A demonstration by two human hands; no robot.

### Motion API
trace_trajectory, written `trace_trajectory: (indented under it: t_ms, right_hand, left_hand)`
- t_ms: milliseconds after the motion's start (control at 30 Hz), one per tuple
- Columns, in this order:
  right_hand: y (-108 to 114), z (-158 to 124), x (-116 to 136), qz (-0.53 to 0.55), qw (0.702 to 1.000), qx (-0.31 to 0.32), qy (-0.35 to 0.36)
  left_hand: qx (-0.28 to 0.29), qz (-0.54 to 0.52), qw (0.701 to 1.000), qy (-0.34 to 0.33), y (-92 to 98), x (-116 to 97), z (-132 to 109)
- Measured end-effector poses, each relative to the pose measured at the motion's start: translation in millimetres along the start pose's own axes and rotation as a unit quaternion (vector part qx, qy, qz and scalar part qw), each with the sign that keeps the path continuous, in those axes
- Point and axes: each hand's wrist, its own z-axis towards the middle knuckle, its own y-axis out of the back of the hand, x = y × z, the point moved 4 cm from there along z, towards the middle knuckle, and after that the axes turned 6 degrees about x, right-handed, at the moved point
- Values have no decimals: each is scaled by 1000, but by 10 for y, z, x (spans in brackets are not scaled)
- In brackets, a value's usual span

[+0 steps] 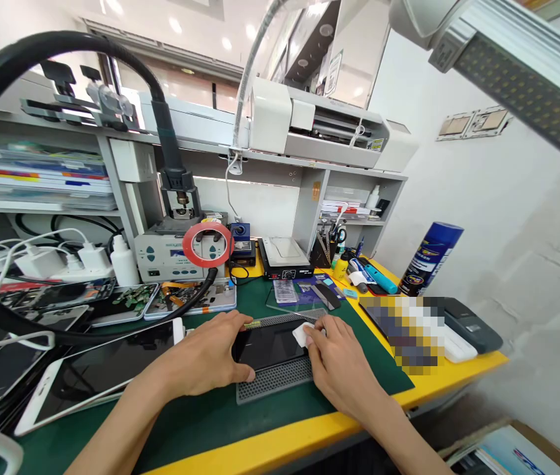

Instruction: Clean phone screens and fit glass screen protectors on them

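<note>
A black smartphone (266, 348) lies screen up on a grey perforated pad (276, 385) in the middle of the green mat. My left hand (213, 351) grips the phone's left end, thumb on the near edge and fingers at the far edge. Between the fingertips of my right hand (335, 356) is a small white wipe (301, 334), pressed against the right end of the dark glass. The fingers partly cover both ends of the phone. A thin yellowish strip (251, 324) shows by my left fingertips.
To the left lie a white tablet (96, 369) and trays of phone parts (193, 298). Behind stand a hot-air station (168, 254) and a flat heating plate (287, 257). A black hose (62, 43) arches at left. A blue spray can (431, 257) stands at right.
</note>
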Motion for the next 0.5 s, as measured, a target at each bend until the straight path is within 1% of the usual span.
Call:
trace_trajectory:
  t_ms: [167, 233, 400, 500]
  right_hand:
    - [33, -178, 56, 23, 1000, 13, 3]
    - [35, -145, 35, 23, 1000, 12, -7]
    - [16, 94, -50, 30, 999, 22, -21]
    - [18, 94, -65, 46, 998, 34, -23]
  left_hand:
    - [-6, 1, 1000, 5, -18, 39, 5]
    - [-2, 4, 1000, 10, -23, 48, 8]
    - [-4, 0, 1000, 2, -12, 40, 9]
    - [-2, -1, 1000, 2, -6, 26, 4]
